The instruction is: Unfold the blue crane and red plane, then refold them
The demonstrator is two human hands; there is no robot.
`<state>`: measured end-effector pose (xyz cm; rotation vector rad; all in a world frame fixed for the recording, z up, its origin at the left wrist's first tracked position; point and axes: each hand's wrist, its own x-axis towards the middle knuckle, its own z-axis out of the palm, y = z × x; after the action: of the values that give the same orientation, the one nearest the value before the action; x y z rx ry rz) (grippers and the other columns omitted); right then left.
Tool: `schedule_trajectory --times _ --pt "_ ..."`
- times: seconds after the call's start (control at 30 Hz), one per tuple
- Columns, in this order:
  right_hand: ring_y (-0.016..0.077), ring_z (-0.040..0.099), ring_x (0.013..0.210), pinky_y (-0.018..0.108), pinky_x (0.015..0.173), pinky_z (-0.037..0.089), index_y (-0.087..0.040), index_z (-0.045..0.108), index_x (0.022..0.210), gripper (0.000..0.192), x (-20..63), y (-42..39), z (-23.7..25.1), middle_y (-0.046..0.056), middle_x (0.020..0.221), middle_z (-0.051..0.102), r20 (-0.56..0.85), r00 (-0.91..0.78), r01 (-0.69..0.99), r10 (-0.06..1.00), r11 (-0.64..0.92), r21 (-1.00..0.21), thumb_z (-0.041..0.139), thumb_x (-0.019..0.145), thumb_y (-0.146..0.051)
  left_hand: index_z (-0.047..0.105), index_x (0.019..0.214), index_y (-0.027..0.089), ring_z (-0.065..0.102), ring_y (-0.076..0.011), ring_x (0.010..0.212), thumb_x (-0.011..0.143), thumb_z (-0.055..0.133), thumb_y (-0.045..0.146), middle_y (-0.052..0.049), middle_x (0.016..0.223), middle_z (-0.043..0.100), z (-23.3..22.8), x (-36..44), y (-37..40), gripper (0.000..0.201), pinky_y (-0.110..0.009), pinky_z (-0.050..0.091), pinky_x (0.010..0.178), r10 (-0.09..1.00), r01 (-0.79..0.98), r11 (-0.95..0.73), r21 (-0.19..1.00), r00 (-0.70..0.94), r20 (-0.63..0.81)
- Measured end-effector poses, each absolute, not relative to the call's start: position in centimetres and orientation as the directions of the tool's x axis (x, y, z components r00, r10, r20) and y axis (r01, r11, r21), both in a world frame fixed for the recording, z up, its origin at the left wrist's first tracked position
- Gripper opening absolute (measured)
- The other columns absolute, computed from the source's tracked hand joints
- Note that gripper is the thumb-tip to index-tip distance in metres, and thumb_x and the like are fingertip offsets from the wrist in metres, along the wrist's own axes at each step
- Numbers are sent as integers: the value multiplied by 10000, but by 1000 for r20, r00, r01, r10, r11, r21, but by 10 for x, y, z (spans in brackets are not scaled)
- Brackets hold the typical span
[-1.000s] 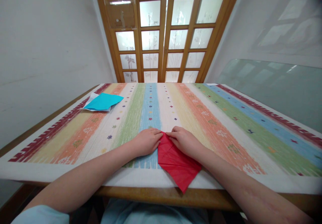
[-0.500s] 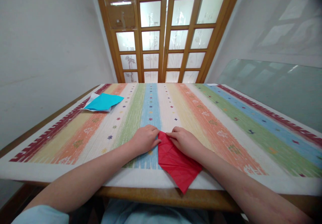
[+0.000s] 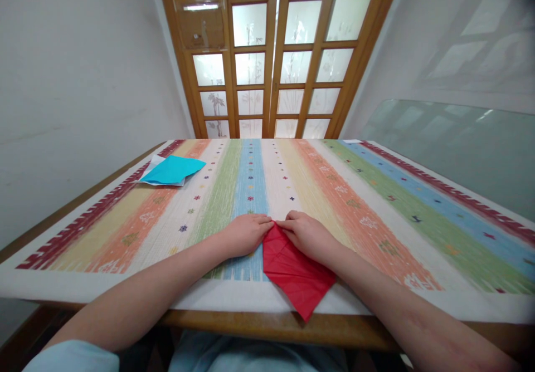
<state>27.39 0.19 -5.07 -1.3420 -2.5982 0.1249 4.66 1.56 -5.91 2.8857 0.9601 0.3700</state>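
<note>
A creased, folded sheet of red paper (image 3: 296, 272) lies on the striped tablecloth near the front edge, its lowest corner reaching over the white border toward the table's rim. My left hand (image 3: 247, 235) is closed at the paper's upper left corner, fingertips pressed together on its tip. On the upper right edge, my right hand (image 3: 310, 235) pinches the same paper between thumb and fingers. The fingertips of both hands almost meet at the top point. Part of the paper's right side is hidden under my right hand.
Sheets of turquoise and white paper (image 3: 173, 170) lie at the far left of the table. The striped tablecloth (image 3: 343, 194) covers the tabletop. A pale glass panel (image 3: 455, 149) leans by the right wall, and wooden doors with frosted panes (image 3: 273, 65) stand behind.
My left hand has shifted slightly right along the paper's top, its fingers now at the tip and the thumb no longer showing over the left edge. My right hand has barely moved.
</note>
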Motion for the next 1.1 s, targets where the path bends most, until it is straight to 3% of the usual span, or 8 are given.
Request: schedule_trajectory --times 0.27,0.6,0.83,1.1 --pt "199 607 863 285 739 400 -286 700 1258 397 269 -1 -46 87 975 651 105 -546 822 831 556 -123 464 968 -153 606 1318 145 617 -226 1210 1021 404 209 -115 1337 648 -63 46 19 365 -367 464 1052 573 570 -818 81 794 205" --pt "225 644 853 308 722 433 -247 775 1079 399 276 -7 -31 104 935 697 15 -514 857 857 515 -11 469 879 -88 612 1306 155 617 -213 1200 1029 398 222 -96 1353 641 -63 46 18 356 -341 450 1059 560 559 -826 71 801 211" --pt "254 682 770 318 629 438 -185 776 902 290 290 -10 -22 134 887 731 -79 -454 879 888 460 122 503 846 -101 615 1304 157 624 -217 1194 1022 409 220 -102 1358 639 -64 46 18 355 -346 464 1038 583 583 -810 68 787 203" --pt "289 718 708 316 558 420 -171 754 761 167 302 -16 -11 159 804 749 -154 -327 933 932 345 108 601 821 -204 595 1338 151 598 -207 1242 1029 401 215 -98 1373 631 -63 45 15 371 -340 424 1092 573 575 -816 56 793 208"
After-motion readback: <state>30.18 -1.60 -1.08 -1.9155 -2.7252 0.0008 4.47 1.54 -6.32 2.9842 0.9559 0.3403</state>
